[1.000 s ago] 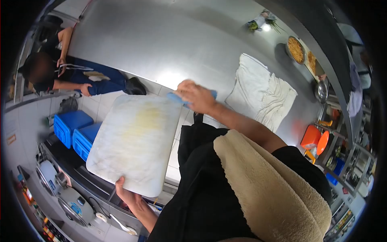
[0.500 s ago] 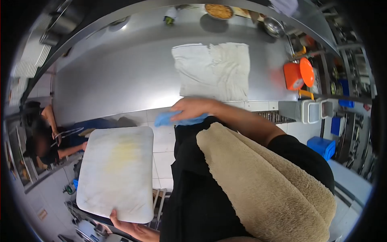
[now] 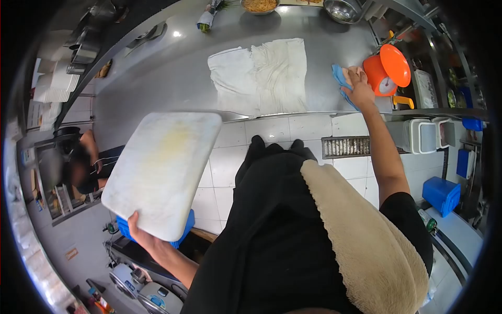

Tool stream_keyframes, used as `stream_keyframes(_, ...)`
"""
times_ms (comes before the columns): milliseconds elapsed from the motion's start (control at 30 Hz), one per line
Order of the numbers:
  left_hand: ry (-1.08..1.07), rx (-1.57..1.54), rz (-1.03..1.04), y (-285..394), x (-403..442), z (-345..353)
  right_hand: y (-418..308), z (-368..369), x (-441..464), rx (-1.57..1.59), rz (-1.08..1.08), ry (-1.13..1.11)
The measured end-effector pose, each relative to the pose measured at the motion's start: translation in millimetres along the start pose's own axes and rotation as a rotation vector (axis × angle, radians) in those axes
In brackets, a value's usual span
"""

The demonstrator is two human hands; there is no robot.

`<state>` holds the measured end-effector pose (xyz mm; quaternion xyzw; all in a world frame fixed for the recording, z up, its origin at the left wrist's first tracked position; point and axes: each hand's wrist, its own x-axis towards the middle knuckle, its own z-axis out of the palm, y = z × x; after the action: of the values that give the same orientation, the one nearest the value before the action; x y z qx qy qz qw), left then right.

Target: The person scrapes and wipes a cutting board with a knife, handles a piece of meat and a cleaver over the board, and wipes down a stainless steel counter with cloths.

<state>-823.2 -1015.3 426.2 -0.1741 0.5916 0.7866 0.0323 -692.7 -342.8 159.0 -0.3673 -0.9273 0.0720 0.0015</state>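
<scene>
My left hand [image 3: 140,230] grips the lower edge of a thick white cutting board [image 3: 151,178], with its thumb on the face. The board is tilted up at the left and has a yellowish stain. On the steel table [image 3: 162,78], my right hand [image 3: 360,90] presses a blue cloth [image 3: 341,77] beside an orange kitchen scale [image 3: 379,76]. Part of that cloth is hidden under the fingers. A damp-looking white cloth [image 3: 261,78] lies spread out near the table's front edge. A beige towel [image 3: 366,235] hangs over my right shoulder.
At the table's back are a bowl of orange-yellow food [image 3: 260,5], a metal bowl [image 3: 342,10] and a wrapped green bunch [image 3: 209,17]. Another person [image 3: 83,162] is at the left. A floor drain [image 3: 346,147] and a blue bin [image 3: 442,194] are to the right.
My right hand has moved right and forward with the blue cloth, from the table's front edge to beside the scale. The cutting board has risen and tilted, still in my left hand.
</scene>
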Motion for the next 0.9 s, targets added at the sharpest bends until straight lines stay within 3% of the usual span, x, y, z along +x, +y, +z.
stream_keyframes(100,-0.054,0.004,0.032,-6,-21,37,-25,-21,-7,-0.227,0.221,0.016)
stream_keyframes(200,-0.078,-0.041,0.012,-13,-29,38,-45,-35,-9,-0.095,0.063,0.153)
stream_keyframes(367,-0.108,-0.130,0.004,-35,0,23,-134,15,12,0.300,-0.210,-0.070)
stream_keyframes(533,-0.122,-0.195,0.059,-58,61,32,-230,26,12,0.388,-0.267,-0.171)
stream_keyframes(633,-0.137,-0.239,0.062,-68,99,49,-265,39,0,0.253,-0.228,-0.073)
stream_keyframes(667,-0.134,-0.246,0.048,-73,115,48,-273,45,-1,0.222,-0.230,-0.145)
stream_keyframes(900,-0.160,-0.257,-0.067,-103,215,29,-314,72,-29,0.037,-0.246,-0.088)
